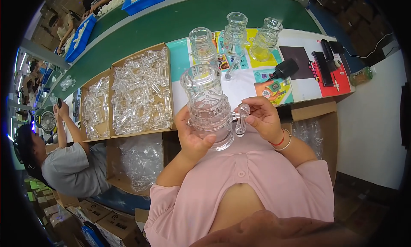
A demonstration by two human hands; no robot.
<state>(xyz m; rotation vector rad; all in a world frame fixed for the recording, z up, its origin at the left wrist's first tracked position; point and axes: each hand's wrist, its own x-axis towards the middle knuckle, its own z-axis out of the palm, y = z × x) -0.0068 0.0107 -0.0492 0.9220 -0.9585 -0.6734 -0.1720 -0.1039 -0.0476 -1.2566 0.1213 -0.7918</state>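
Clear, ribbed vessel [207, 108] held upright in front of the pink-clad torso, near side of the worktop [250, 86]. Left hand [191, 135]: grip curved wide round the vessel's lower body, thumb toward the near side. Right hand [263, 118]: thumb and fingers drawn nearly together about a small clear tube [242, 122], at the vessel's side stem; whether joined or merely touching, cannot tell.

Beyond: three similar vessels, left [202, 43], middle [235, 35] and right [265, 41], standing on printed sheeting; a loose clear piece [231, 70] near them. Black bottle [286, 69] to their right, lying tilted. Left of the sheeting, cardboard tray [141, 133] heaped with clear tubes. Farther left, co-worker in grey shirt [68, 165], arms raised.
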